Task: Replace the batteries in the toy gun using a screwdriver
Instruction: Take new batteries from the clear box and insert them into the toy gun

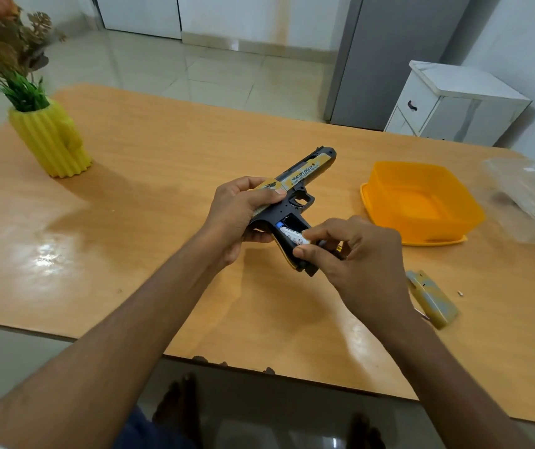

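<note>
The toy gun point(295, 202) is held up over the middle of the tabletop point(149, 176), barrel pointing away and to the right, grip angled down toward the person. The left hand point(243, 212) is wrapped round the rear of the slide and frame, thumb across the top, fingers curled underneath. The grip's side is open, and a white battery point(293, 238) lies in the compartment, a blue end showing at its far tip. The right hand point(356, 254) pinches at the near end of that battery with thumb and forefinger; whether it is seating it or lifting it out I cannot tell.

The gun looks like hollow moulded plastic, light and stiff, with a smooth printed slide that could slip under a loose hold. The wrap round the frame seems the sound place to take it, clear of the trigger and the open compartment. The battery is small, round and slick, so I would expect it to roll away if it dropped; gripping by its end and pressing against the spring contact looks like the way in.

On the tabletop to the near right lies the removed cover point(431, 298), pale yellow, with a tiny screw point(460, 293) just beside it, easily lost. Farther right sits an orange container point(421, 202), and a yellow vase point(50, 137) stands at the far left.
</note>
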